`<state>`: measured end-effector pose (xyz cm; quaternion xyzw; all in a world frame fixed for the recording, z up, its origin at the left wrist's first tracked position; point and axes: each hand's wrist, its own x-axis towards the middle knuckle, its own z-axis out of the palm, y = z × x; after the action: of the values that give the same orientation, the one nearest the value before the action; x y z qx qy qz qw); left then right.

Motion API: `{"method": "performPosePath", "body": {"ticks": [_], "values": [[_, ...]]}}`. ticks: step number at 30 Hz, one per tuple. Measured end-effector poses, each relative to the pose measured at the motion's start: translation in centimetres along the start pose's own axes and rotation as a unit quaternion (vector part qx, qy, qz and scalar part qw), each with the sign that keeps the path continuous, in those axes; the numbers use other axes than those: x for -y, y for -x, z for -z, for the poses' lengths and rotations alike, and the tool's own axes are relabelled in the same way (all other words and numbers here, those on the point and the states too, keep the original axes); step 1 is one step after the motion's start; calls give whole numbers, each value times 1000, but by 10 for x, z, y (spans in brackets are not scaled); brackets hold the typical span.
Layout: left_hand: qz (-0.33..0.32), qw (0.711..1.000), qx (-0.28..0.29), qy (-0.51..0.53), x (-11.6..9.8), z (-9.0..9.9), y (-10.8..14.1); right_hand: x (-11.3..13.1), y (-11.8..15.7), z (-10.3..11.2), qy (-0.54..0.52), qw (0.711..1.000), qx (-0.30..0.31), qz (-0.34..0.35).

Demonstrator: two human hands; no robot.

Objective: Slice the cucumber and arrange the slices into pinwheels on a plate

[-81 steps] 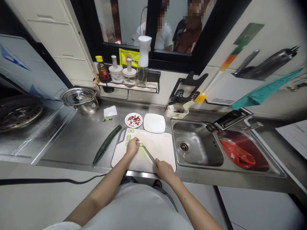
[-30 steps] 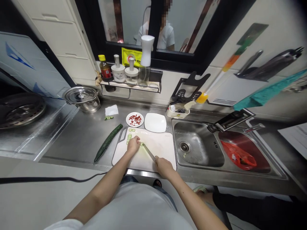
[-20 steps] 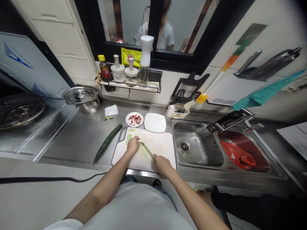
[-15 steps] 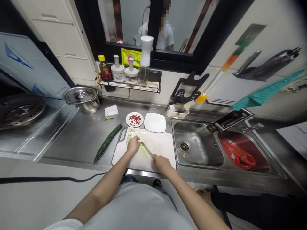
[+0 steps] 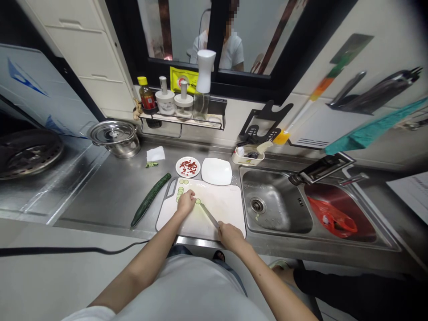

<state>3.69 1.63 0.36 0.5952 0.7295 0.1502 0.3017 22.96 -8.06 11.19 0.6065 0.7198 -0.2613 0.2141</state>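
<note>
On the board (image 5: 220, 205), the knife (image 5: 210, 215) clears a pale round (image 5: 198, 201)

Across the kitchen runs a steel surface (image 5: 100, 196), with the sink (image 5: 284, 209) at the right and a lidded pot (image 5: 122, 145) at the left. Between them lies the board; behind it stand a plate (image 5: 216, 170) and a dish (image 5: 179, 167) of red bits (image 5: 189, 167). A whole cucumber (image 5: 150, 199) rests on the surface just left of the board.

Over the board, the right hand (image 5: 230, 235) has its fingers closed around the knife's handle. Half a second ago the blade overlapped the round; now it has slipped back a little toward the right, and the round shows whole. That looks like a gap between cuts. The left hand (image 5: 186, 204) keeps its fingers curled just beside the round. Past it, cut slices (image 5: 180, 191) line the board's left side.

At the lower right, someone else's dark-clad leg (image 5: 347, 285) is cut off by the frame. The handle is covered by the right hand. Whether the left fingers grip a piece is impossible to tell, as is whether the round is loose or the end of something longer. Whether the tip touches it is too small to judge.
</note>
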Motion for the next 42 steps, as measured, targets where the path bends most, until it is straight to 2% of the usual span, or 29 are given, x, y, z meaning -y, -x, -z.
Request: {"method": "performPosePath", "body": {"ticks": [13,26,32,36,42], "values": [[-1,1000,1,13,-1,2,1,12,-12,15,16,1000,6,8],[-2,1000,-4,20,2,-1,-1,9,-20,25,68,998,-7,18],[-4,1000,-5,24,1,-1,-1,7,-22,25,93,995,-19,32],[-15,1000,-12,14,2,-2,2,6,-21,22,75,997,-15,30],[-81,996,-42,12,6,-6,10,3,-14,9,45,999,-20,20]]}}
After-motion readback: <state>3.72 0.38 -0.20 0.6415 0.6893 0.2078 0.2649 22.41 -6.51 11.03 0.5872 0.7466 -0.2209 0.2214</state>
